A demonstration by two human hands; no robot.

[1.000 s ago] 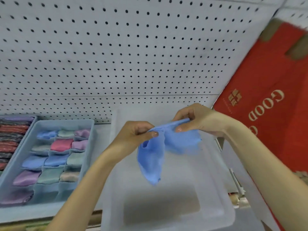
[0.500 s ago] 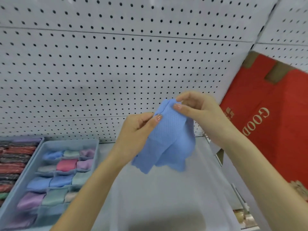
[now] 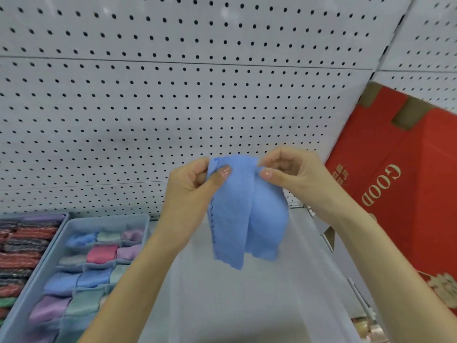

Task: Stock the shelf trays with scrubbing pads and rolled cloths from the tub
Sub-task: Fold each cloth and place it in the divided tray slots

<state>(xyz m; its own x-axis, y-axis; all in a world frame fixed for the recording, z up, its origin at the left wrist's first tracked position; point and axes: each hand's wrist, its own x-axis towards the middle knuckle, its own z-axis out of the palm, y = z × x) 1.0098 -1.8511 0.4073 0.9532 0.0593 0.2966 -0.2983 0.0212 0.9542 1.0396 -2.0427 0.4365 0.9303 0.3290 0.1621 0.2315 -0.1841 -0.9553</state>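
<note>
Blue cloth [image 3: 235, 214] hangs at centre frame, half folded, above the clear tub [image 3: 247, 305] that fills the lower middle. Both hands pinch its top edge: the left hand [image 3: 190, 191] at the left corner, the right hand [image 3: 294, 174] at the right. At lower left, a grey-blue tray [image 3: 111, 220] holds rolled cloths [image 3: 101, 253] in compartments, with scrubbing pads [image 3: 22, 258] stacked just left. Behind stand a white pegboard [image 3: 173, 107] and, at right, a red carton [image 3: 408, 194].

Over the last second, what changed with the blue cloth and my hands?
The left hand and right hand lifted the blue cloth higher above the tub and drew its bunched top edge out flat. Each still pinches a top corner. The tray of rolled cloths is unchanged.
</note>
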